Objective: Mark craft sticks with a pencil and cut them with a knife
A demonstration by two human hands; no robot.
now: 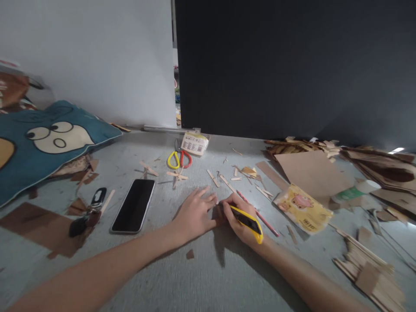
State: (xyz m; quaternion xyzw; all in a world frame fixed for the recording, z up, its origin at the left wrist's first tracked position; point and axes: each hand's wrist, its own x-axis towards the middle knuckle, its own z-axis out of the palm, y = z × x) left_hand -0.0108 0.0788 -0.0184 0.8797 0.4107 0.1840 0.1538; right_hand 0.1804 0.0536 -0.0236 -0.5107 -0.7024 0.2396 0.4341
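Observation:
My right hand [238,215] is closed around a yellow and black utility knife [248,222], whose handle end points back toward my wrist. Beside it, my left hand [196,212] rests on the grey table [156,273], fingers apart, with the fingertips near the knife's front end. A small brown piece lies between the two hands, mostly hidden by the fingers; whether my left hand pinches it is unclear. A red pencil [266,223] lies just right of my right hand. Thin wooden strips [213,178] are scattered beyond my hands.
A phone [134,206], keys [86,219] and a blue cushion [58,138] lie left. Scissors [179,159] and a tissue pack [195,143] stand farther back. Right are a yellow pack [303,208], cardboard [310,171] and stacked wooden strips [370,268]. A dark panel [292,69] rises behind.

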